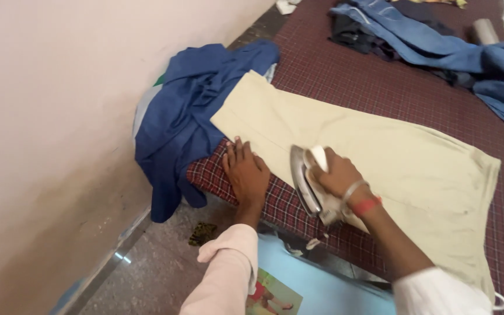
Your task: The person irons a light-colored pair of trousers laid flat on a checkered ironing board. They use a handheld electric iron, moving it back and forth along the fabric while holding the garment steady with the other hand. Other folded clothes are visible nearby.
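— So, how far along is the pressing?
— Barely begun: right hand [336,173] grips the iron [307,184] at the cream trousers' [380,157] near-left edge; left hand [246,173] lies flat, holding nothing.

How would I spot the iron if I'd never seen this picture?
Find the dark red checked table with cream trousers spread across it. At their near edge, the right hand holds the iron. It is the only shiny metal thing among soft cloth.
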